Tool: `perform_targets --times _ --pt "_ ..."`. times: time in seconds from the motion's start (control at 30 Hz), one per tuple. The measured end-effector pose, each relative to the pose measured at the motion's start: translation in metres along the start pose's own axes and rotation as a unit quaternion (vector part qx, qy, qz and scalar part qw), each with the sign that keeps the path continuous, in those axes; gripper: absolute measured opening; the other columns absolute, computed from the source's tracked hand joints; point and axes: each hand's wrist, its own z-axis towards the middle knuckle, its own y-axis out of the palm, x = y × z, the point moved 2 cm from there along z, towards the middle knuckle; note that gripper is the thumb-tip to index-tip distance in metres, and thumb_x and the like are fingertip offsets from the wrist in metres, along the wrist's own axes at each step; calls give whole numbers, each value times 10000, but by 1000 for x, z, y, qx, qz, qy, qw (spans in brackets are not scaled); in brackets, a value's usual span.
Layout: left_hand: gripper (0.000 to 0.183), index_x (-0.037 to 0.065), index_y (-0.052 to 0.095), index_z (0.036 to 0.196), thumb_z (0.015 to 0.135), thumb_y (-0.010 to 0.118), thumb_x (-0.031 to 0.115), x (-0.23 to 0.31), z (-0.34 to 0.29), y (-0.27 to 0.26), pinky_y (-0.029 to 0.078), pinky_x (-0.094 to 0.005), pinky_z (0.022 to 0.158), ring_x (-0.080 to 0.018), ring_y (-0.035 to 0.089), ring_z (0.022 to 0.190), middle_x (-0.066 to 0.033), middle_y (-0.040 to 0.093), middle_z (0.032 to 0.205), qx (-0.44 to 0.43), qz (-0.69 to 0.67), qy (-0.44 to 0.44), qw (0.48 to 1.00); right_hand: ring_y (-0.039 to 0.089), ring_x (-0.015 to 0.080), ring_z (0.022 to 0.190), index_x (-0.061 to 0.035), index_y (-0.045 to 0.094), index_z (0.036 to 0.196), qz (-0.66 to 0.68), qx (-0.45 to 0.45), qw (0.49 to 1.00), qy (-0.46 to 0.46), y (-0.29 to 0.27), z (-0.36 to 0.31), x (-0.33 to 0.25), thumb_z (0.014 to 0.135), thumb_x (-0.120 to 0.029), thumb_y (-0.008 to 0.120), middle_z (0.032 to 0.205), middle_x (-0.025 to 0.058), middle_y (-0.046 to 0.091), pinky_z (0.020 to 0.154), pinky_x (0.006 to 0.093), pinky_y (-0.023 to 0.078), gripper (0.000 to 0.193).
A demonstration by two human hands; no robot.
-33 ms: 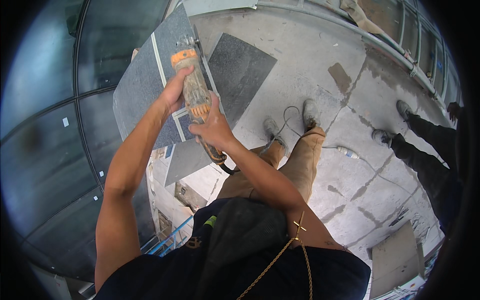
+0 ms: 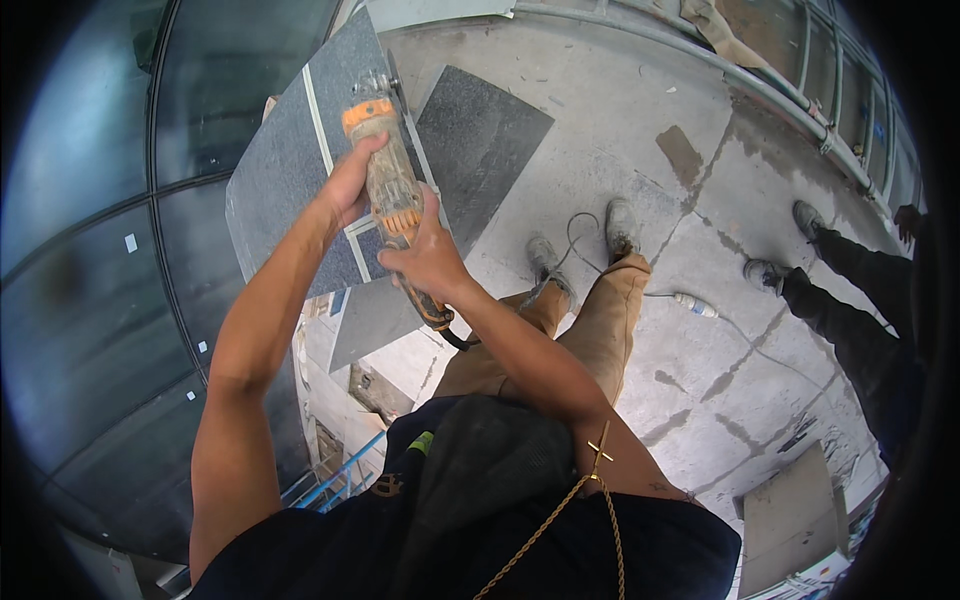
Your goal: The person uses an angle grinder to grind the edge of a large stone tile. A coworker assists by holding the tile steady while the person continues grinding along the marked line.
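- Both left hand and right hand wrap round the power tool, over a grey slab
- Slab's edge runs just right of the tool; floor stretches farther right, glass wall stands left
- Right of the tool: second dark slab, looping cable, another person's legs farthest off
- Hands and tool match the earlier frame

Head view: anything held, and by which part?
Power tool: left grip on the body behind the orange front collar, right grip on the rear, by its orange ring.
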Motion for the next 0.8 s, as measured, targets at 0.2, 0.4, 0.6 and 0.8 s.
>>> perform_targets --times 0.2,0.4,0.6,0.8 --pt "755 -33 511 1406 984 609 585 -9 -6 2 512 -477 1062 -322 662 1147 -218 656 1217 -5 -9 5 1000 728 266 689 -44 8 1615 -5 13 1000 -11 2 -11 6 806 -72 748 1063 241 687 588 369 600 1098" --pt "791 -39 494 1415 970 612 604 -7 -9 6 509 -475 1068 -321 658 1154 -218 650 1205 -8 -3 28 1000 731 272 695 -46 22 1609 -16 9 1000 -15 -1 -11 5 800 -75 754 1080 254 685 599 380 601 1091" --pt "824 -42 461 1449 966 612 609 -13 -8 4 509 -469 1066 -319 651 1171 -221 645 1229 -15 6 18 1000 734 282 706 -62 45 1602 -59 32 996 -56 1 -9 25 796 -71 759 1122 260 675 599 384 601 1078" --pt "824 -39 470 1444 965 611 616 -17 -2 -4 502 -469 1073 -320 655 1168 -226 646 1246 2 27 24 999 738 292 740 -62 58 1599 -10 13 999 -37 -1 -8 18 795 -66 759 1175 270 657 593 385 613 1067"
